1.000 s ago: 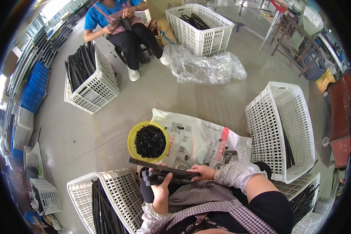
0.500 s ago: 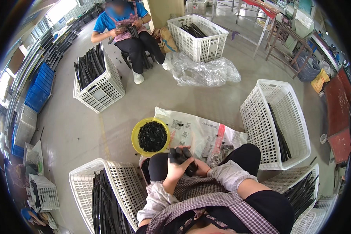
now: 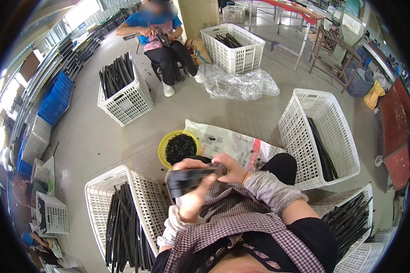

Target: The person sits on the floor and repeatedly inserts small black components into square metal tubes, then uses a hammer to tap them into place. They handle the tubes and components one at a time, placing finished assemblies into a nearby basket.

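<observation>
A bundle of black strips (image 3: 185, 179) lies level above my lap. My left hand (image 3: 195, 198) is closed round it, with the thumb along the near side. At the bundle's right end, my right hand (image 3: 232, 169) is closed on the strips, partly smeared by motion. Just beyond my hands stands a yellow basin (image 3: 162, 154) full of small black pieces (image 3: 180, 148). A white printed sack (image 3: 232, 141) lies flat on the floor beside the basin, with a few black bits on it.
White crates with long black strips stand to my left (image 3: 157, 195), right (image 3: 314, 179) and far left (image 3: 136, 102). Another white crate (image 3: 241, 59) stands near clear plastic film (image 3: 246, 85). A co-worker (image 3: 157, 34) sits ahead, holding strips.
The bundle has turned from pointing toward the camera to lying level, reaching left. My right hand has risen to its right end. The co-worker's arm has swung out to the left.
</observation>
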`<state>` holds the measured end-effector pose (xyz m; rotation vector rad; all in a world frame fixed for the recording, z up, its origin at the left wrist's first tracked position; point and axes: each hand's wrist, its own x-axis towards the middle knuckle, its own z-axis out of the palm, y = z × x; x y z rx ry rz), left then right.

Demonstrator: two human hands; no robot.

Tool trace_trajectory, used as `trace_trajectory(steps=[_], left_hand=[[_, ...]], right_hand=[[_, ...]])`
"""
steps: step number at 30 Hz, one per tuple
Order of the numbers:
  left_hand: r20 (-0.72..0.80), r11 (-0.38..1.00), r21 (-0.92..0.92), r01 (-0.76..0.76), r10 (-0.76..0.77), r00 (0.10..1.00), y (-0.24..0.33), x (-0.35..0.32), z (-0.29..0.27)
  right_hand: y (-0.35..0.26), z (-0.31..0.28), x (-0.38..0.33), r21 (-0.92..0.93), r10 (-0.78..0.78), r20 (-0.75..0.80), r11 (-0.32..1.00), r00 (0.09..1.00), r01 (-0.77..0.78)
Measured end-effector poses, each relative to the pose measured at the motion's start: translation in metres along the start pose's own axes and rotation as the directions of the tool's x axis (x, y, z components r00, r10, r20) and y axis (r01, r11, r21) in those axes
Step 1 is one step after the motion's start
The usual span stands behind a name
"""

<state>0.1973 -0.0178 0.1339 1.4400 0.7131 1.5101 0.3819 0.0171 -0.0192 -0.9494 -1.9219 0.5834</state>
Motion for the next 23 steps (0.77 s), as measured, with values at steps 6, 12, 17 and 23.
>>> trace_trajectory(steps=[6, 12, 17, 23], left_hand=[[-0.325, 0.734, -0.554, -0.394, 0.245, 0.913, 0.064, 0.021, -0.049], [-0.393, 0.799, -0.599, 0.047, -0.346, 0.852, 0.057, 0.024, -0.066], [-0.262, 0.734, -0.556, 0.391, -0.601, 0.755, 0.007, 0.008, -0.002], [0.188, 0.580, -0.486, 0.654, -0.661, 0.726, -0.089, 0.037, 0.015]], right_hand=[[-0.116, -0.091, 0.095, -0.334, -0.052, 0.296, 0.930, 0.954, 0.155], [-0.181, -0.096, 0.049, -0.140, 0.413, 0.710, 0.876, 0.570, -0.461], [-0.152, -0.054, -0.064, 0.264, 0.473, 0.740, 0.450, 0.478, -0.853], [-0.137, -0.061, -0.100, 0.370, 0.639, 0.622, 0.268, 0.452, -0.890]])
